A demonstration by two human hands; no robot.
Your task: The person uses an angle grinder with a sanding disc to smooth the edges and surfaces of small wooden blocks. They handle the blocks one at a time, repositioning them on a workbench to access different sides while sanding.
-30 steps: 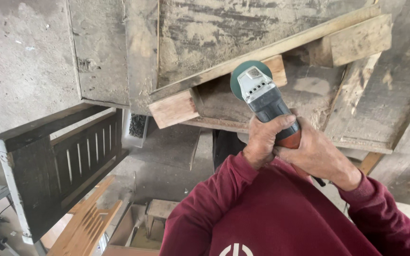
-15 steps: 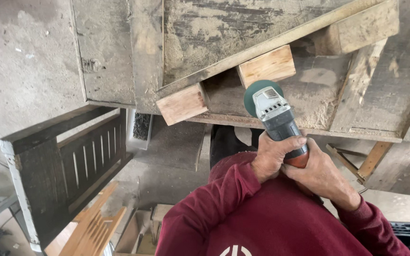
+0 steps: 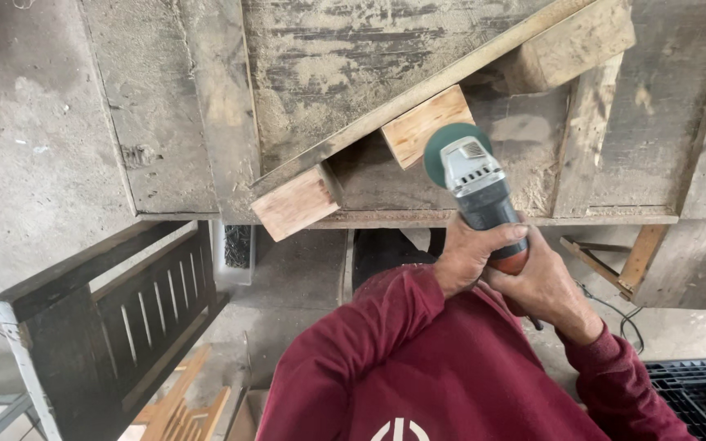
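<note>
Both hands grip a grey and orange angle grinder (image 3: 475, 184) with a green disc. My left hand (image 3: 471, 253) wraps its body from the left; my right hand (image 3: 545, 286) holds the orange rear end. The disc sits at the right edge of a pale wooden block (image 3: 422, 124) fixed under a long slanted batten (image 3: 418, 94). A second pale block (image 3: 294, 202) juts out lower left. All of this lies on a dusty grey wooden panel (image 3: 337, 49) on a workbench (image 3: 606, 147). My red sleeves fill the lower frame.
A dark slatted wooden frame (image 3: 116, 310) leans at lower left, with light wooden slats (image 3: 181, 416) below it. A third block (image 3: 569, 45) sits upper right. A black cable (image 3: 618, 314) and a black plastic crate (image 3: 696, 392) lie at lower right. Concrete floor (image 3: 26, 147) spreads left.
The grinder moved off the middle block, down and right over the dusty board, then came back up to the block's right edge. The view shifted, and both hands kept their grip.
</note>
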